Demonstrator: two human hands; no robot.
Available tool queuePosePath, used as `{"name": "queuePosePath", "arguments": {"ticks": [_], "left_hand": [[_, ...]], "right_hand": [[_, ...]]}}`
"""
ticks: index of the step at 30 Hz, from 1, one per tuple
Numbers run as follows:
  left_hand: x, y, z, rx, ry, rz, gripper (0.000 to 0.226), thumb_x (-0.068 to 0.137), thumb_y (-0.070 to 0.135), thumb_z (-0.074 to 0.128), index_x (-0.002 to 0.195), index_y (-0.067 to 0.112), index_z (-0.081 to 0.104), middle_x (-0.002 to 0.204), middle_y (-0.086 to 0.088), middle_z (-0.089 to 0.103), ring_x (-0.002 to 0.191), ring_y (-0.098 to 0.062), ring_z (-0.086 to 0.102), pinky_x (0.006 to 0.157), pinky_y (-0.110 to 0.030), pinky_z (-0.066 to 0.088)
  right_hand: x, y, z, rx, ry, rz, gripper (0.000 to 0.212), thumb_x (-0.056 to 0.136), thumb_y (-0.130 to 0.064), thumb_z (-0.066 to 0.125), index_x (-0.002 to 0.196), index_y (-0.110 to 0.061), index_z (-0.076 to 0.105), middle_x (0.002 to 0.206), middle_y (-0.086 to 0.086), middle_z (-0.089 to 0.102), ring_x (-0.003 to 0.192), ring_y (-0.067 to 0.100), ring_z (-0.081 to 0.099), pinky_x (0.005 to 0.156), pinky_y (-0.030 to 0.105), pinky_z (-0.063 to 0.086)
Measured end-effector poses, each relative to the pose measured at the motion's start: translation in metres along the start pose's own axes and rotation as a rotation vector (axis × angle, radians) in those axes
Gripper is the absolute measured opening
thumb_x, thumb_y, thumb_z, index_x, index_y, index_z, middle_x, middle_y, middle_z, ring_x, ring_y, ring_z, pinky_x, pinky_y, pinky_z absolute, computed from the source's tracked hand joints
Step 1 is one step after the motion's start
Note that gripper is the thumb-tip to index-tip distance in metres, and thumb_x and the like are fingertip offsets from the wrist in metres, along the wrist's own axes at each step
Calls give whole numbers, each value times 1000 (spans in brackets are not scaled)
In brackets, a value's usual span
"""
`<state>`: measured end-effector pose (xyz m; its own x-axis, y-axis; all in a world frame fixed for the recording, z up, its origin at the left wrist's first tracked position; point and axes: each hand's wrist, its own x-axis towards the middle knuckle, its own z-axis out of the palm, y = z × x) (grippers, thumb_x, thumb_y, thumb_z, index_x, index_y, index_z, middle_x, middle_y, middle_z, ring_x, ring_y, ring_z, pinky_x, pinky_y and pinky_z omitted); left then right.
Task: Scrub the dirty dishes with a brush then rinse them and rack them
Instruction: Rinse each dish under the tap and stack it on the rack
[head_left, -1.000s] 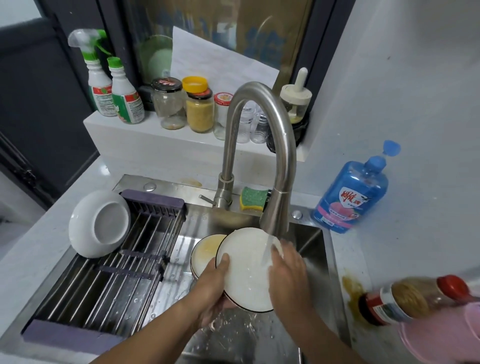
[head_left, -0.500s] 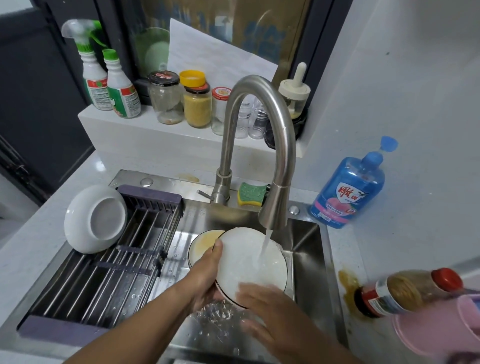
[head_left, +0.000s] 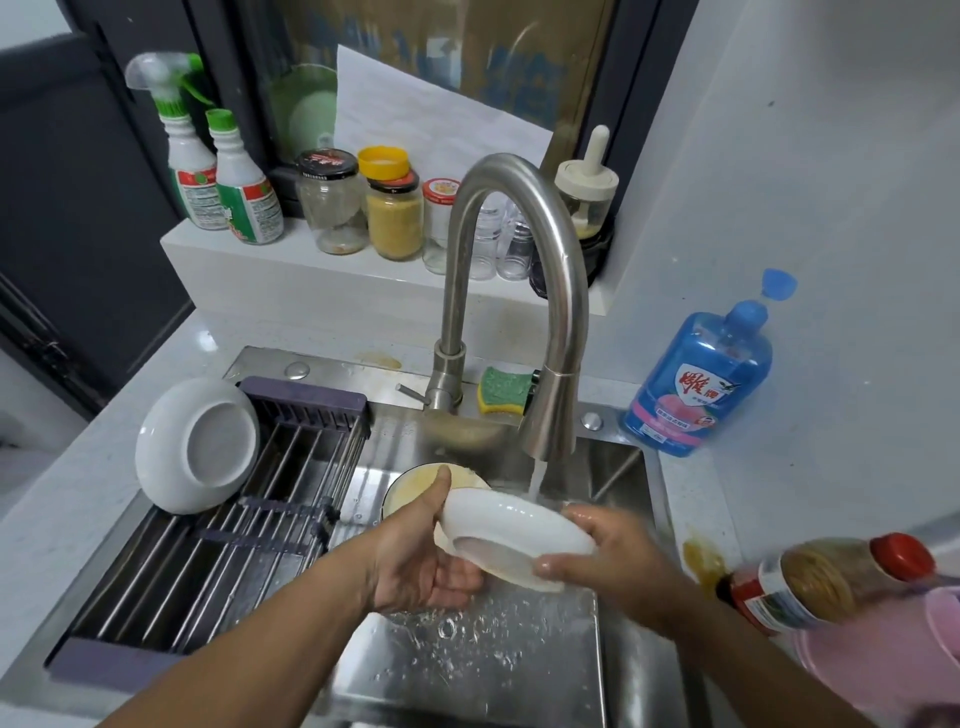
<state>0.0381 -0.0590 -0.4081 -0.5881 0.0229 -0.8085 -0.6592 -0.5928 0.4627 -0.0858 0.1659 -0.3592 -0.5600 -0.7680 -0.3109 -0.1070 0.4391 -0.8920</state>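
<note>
– White glazed ceramic, wet all over: that shallow white bowl (head_left: 514, 530) looks stiff, slick and easy to chip. Where is it?
– Turned bottom-up under the stream from the curved steel tap (head_left: 563, 312), above the steel sink (head_left: 519, 670). The left hand (head_left: 415, 561) curls its fingers round the left rim, thumb on top; the right hand (head_left: 623, 566) grips the right rim.
– Best hold?
– Both rims, I'd say. The spout hangs close above. Open room lies left, over the steel-rod drying rack (head_left: 234, 545), where a second white bowl (head_left: 197, 447) leans.
</note>
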Motion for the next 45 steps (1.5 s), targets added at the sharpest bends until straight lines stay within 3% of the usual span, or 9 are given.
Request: {"name": "queuePosePath", "arguments": {"ticks": [5,8,11,15,24,30,35,41,45], "left_hand": [[-12,-10,-8,165,5,220,71,82,55,78,136,18,53,128,-4,70,127,-28,60,101,-44,50],[-18,-15,-9,96,-48,309,72,77,5,86,137,3,45,121,-16,73,118,-47,64,83,-41,56],[-25,-16,3,65,-104,373,62,79,-9,78,134,10,56,121,-15,73,109,-36,71,74,-39,62],[-26,-18,21,46,-82,414,64,78,-10,78,132,18,58,119,-14,74,110,-36,71,93,-59,57],[-27,-21,37,270,46,575,58,69,-10,80,120,12,66,110,-7,77,110,-27,71,102,-48,53],[-36,-31,21,23,34,565,69,71,-12,83,131,14,60,117,-12,75,111,-31,70,97,-48,57],[-41,-40,18,-152,-17,591,71,64,-10,81,129,14,61,117,-16,74,111,-33,70,96,-46,58],[-50,-23,2,-123,-152,366,64,75,2,85,133,3,58,122,-23,71,116,-40,68,95,-50,58],[-47,21,8,297,-214,286,54,85,11,82,135,13,60,126,-17,71,119,-37,67,105,-56,50]], "right_hand": [[22,-4,-24,317,-77,165,58,77,-24,87,126,-6,62,114,15,74,107,32,71,92,47,58],[36,5,-19,472,-39,207,67,73,-34,88,127,-6,62,119,22,71,112,41,67,101,57,51],[50,4,2,364,180,254,45,79,-45,78,115,-18,70,110,11,75,103,30,71,96,50,55],[75,-12,35,-59,362,400,20,104,-31,47,113,-19,60,99,2,61,87,17,57,66,25,42],[78,-52,89,-600,229,10,47,99,-62,40,100,-28,73,119,-15,59,118,12,47,95,34,37],[87,-43,42,53,429,451,39,103,-31,53,130,-2,57,117,12,64,107,30,62,78,27,43],[90,-21,39,391,612,614,30,105,-29,45,92,-7,61,74,7,49,66,21,47,63,32,38],[85,-29,34,190,428,589,30,106,-23,48,116,2,60,95,12,59,93,33,58,73,31,46],[89,-53,47,-43,288,650,82,78,-78,59,139,-24,51,138,13,54,123,35,55,101,35,43]]}}
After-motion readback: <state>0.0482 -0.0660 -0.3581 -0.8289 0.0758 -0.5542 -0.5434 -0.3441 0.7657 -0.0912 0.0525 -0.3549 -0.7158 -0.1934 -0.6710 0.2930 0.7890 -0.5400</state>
